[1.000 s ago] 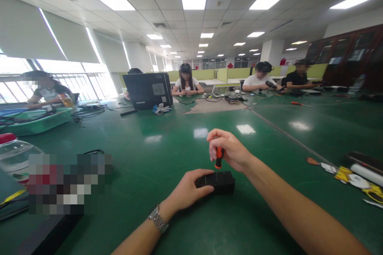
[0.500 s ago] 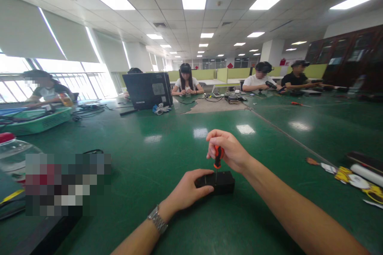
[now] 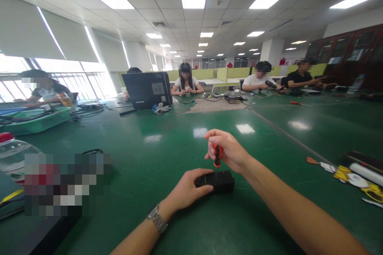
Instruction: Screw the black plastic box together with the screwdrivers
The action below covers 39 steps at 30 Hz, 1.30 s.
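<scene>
A small black box (image 3: 225, 183) lies on the green tabletop (image 3: 125, 159) in front of me. My left hand (image 3: 191, 186) grips its left end, thumb on the near side and fingers over the far side. In my right hand (image 3: 224, 149) is a screwdriver (image 3: 218, 157) with an orange and black handle, held upright. Its thin shaft points straight down onto the top of the box, just right of my left fingertips. Whether the tip sits in a screw is too small to tell.
At left stand a clear bottle (image 3: 14, 151) with a red cap and a green basket (image 3: 44, 121). A black computer case (image 3: 146, 91) and gloves (image 3: 160, 108) are farther back. Scissors (image 3: 374, 193) lie at right. Several people sit around the table.
The fingers of my right hand have shifted slightly around the screwdriver handle. My left hand and the black box have stayed in place.
</scene>
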Tool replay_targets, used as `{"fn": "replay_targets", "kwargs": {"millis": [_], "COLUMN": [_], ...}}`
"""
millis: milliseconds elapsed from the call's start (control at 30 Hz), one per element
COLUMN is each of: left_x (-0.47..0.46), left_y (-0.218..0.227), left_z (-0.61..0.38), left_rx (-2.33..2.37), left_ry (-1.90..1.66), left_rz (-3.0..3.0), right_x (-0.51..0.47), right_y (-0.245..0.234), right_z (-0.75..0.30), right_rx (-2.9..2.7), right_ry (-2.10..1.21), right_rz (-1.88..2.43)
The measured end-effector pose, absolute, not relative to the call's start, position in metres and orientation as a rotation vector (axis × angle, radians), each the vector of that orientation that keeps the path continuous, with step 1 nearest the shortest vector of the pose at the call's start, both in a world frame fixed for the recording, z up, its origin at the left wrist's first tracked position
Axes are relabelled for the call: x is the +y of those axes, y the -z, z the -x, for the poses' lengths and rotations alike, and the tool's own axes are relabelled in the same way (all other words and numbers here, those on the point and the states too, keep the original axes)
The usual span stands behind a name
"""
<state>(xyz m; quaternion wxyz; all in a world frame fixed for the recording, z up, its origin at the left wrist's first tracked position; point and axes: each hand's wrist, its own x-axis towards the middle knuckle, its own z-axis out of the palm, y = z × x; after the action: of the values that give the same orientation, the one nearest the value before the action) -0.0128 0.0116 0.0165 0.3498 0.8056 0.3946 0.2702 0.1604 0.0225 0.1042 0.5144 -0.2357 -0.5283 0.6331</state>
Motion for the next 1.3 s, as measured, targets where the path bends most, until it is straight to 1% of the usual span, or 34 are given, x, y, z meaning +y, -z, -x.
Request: {"fn": "replay_targets", "kwargs": {"millis": [100, 300, 333, 400, 467, 500, 567, 633, 700, 767, 833, 900, 1033, 1100, 1200, 1300], "left_x": [0.011, 0.011, 0.011, 0.012, 0.013, 0.015, 0.019, 0.023, 0.026, 0.028, 0.029, 0.029, 0.027, 0.026, 0.026, 0.029], "left_y": [-0.016, -0.015, -0.015, -0.013, -0.011, -0.010, -0.007, -0.005, -0.004, -0.003, -0.003, -0.004, -0.007, -0.008, -0.008, -0.006], "left_z": [0.013, 0.013, 0.013, 0.013, 0.014, 0.015, 0.017, 0.021, 0.024, 0.025, 0.026, 0.025, 0.025, 0.025, 0.026, 0.028], "left_rx": [1.033, 1.023, 1.024, 1.060, 1.160, 1.223, 1.336, 1.413, 1.452, 1.462, 1.458, 1.456, 1.442, 1.429, 1.424, 1.446], "left_ry": [-0.705, -0.713, -0.726, -0.765, -0.818, -0.844, -0.893, -0.923, -0.935, -0.936, -0.936, -0.933, -0.925, -0.932, -0.949, -0.973], "left_rz": [-2.093, -2.113, -2.126, -2.160, -2.187, -2.193, -2.194, -2.186, -2.176, -2.172, -2.171, -2.170, -2.154, -2.145, -2.131, -2.106], "right_x": [0.023, 0.023, 0.024, 0.028, 0.036, 0.043, 0.059, 0.077, 0.094, 0.106, 0.112, 0.114, 0.114, 0.113, 0.107, 0.094], "right_y": [-0.104, -0.104, -0.108, -0.117, -0.124, -0.126, -0.121, -0.105, -0.082, -0.059, -0.042, -0.035, -0.048, -0.060, -0.079, -0.099], "right_z": [-0.160, -0.161, -0.164, -0.178, -0.198, -0.209, -0.230, -0.246, -0.257, -0.264, -0.270, -0.276, -0.282, -0.281, -0.279, -0.281], "right_rx": [-1.233, -1.304, -1.307, -1.333, -1.468, -1.636, -1.957, -2.042, -2.045, -2.078, -2.113, -2.138, -2.169, -2.185, -2.161, -2.111], "right_ry": [-1.528, -1.600, -1.563, -1.382, -1.048, -0.867, -0.506, -0.187, -0.101, -0.163, -0.226, -0.246, -0.193, -0.145, -0.114, -0.238], "right_rz": [0.579, 0.444, 0.462, 0.560, 0.764, 0.938, 1.367, 1.834, 2.150, 2.304, 2.334, 2.323, 2.244, 2.081, 1.673, 1.460]}}
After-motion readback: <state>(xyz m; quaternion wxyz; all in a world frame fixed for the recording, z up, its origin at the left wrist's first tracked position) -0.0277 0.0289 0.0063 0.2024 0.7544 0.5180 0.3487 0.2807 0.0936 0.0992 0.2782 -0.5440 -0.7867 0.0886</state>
